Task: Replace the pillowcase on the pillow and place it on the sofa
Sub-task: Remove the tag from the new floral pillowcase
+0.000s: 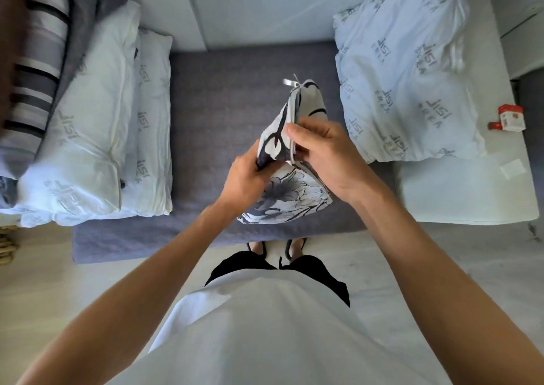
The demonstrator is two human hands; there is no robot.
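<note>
Grey sofa cushioning (pixel 223 96) is filling the middle of the view, running between white walls and a pale floor. Bare pillows are lying on the sofa: a stack of two (pixel 123 125) is sitting at the left end, and another (pixel 409 69) is leaning at the right end, all printed with grey lettering. A striped grey cloth (pixel 41 60) is draping over the left stack. A white armrest (pixel 468 187) is showing at the right, and a small red and white box (pixel 510 118) is resting on it, just beside the right pillow.

A person in a white shirt is standing at the sofa's front edge, holding a folded pillowcase (pixel 287 184) above the seat. It is white with a dark floral print, and its upper part is standing up while the lower part is hanging toward the person. The left hand (pixel 245 178) is gripping the fabric's left edge with curled fingers. The right hand (pixel 323 155) is pinching the upper fold along a seam, thumb on the near side and fingers wrapping over the top. A small white tie (pixel 291 82) is sticking out of the top corner. Both hands are close together on the cloth, well clear of the pillows on either side.
</note>
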